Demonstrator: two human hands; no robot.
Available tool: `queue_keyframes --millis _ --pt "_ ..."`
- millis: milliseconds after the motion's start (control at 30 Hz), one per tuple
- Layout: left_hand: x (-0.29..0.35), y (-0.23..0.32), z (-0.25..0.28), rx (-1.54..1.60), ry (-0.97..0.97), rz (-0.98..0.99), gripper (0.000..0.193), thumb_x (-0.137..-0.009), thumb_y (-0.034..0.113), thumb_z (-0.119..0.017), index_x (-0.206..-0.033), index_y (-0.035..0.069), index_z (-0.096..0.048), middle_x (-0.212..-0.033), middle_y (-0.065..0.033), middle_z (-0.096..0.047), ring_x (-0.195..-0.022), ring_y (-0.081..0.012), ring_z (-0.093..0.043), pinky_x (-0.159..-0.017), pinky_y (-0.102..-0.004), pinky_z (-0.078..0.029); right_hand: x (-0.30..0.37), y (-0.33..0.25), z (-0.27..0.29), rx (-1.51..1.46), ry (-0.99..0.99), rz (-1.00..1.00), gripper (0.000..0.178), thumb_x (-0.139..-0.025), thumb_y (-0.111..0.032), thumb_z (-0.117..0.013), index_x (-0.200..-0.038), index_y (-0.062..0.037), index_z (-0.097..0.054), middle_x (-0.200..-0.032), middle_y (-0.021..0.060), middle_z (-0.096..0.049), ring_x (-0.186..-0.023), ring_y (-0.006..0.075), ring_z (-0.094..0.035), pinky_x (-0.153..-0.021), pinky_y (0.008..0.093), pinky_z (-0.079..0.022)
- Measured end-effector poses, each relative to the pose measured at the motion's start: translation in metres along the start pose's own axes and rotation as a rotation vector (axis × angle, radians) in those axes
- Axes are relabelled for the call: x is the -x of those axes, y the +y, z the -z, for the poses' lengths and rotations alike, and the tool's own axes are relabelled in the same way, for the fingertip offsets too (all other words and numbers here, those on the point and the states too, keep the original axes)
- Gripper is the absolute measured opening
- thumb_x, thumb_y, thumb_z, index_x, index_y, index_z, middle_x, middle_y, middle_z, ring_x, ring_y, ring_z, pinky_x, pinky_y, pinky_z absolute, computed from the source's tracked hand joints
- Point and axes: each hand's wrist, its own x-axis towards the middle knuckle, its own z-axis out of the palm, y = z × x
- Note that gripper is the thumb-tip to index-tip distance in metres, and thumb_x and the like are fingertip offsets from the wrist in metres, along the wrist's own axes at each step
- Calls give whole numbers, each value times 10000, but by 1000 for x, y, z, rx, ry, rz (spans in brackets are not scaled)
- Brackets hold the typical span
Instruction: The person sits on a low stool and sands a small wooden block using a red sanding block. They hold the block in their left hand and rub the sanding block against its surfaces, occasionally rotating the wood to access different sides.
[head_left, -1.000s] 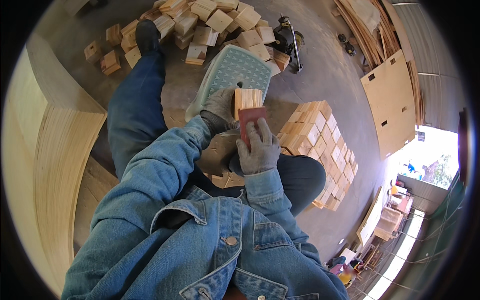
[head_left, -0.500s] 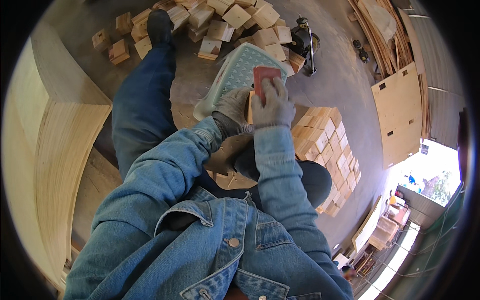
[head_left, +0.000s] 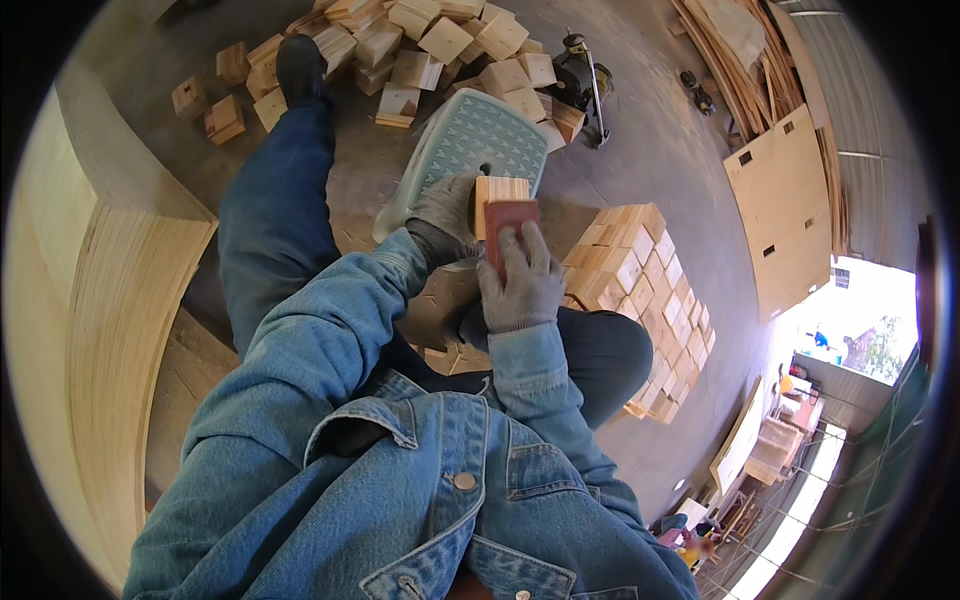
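In a grey glove, my left hand (head_left: 447, 215) grips a wooden block (head_left: 501, 190) from its left side, above the near edge of a pale green plastic stool (head_left: 475, 140). My right hand (head_left: 524, 285), gloved the same way, is closed on a flat reddish sanding block (head_left: 508, 226). The sanding block lies against the wooden block's near right part and covers some of it. My left fingertips are hidden behind the wooden block.
Loose wooden blocks (head_left: 420, 70) lie heaped on the floor beyond the stool. A neat stack of blocks (head_left: 645, 270) stands by my right knee. Curved plywood sheets (head_left: 130, 300) rise at left. A black tool with a metal bar (head_left: 590, 90) sits beyond the stool's right.
My right hand has drawn the sanding block back toward me, baring the wooden block's far part. My left hand still holds the block. The whole view has shifted slightly.
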Motion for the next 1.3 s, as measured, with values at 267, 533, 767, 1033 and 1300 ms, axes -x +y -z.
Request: queue_keyframes --millis 267,533,767,1033,1300 --pt "4 17 6 -132 84 -52 973 -667 478 -929 -1449 102 -490 -1357 -175 -588 -1291 -377 -569 -1162 -474 -440 27 15 0 -40 64 35 569 -826 -344 -814 -1367 -205 -709 -1515 97 -568 -1220 437 -589 -1020 588 -489" --pt "6 16 3 -250 23 22 986 -691 563 -870 -1464 87 -485 -1433 -195 -557 -1351 -375 -540 -1198 -463 -404 -95 -1 -22 45 42 -19 528 -871 -358 -739 -1384 -249 -687 -1548 64 -553 -1212 434 -617 -1014 572 -507" --pt "6 17 3 -303 27 65 1071 -670 599 -882 -1507 98 -441 -1460 -186 -534 -1388 -356 -512 -1219 -441 -378 -136 0 -31 96 -40 -76 536 -907 -397 -704 -1423 -261 -668 -1600 54 -524 -1184 444 -635 -1041 538 -504" --pt "3 6 6 -129 -6 -29 1020 -697 510 -900 -1514 105 -442 -1423 -175 -551 -1345 -369 -538 -1176 -469 -420 -17 -7 -1 -5 -21 -7 591 -866 -353 -793 -1423 -193 -677 -1566 116 -533 -1282 433 -574 -1083 554 -466" --pt "3 16 6 -184 51 -11 952 -701 501 -899 -1457 100 -483 -1397 -170 -567 -1325 -369 -552 -1164 -470 -429 28 7 9 -30 18 12 562 -831 -335 -819 -1364 -180 -725 -1521 110 -574 -1229 435 -584 -1027 589 -485"
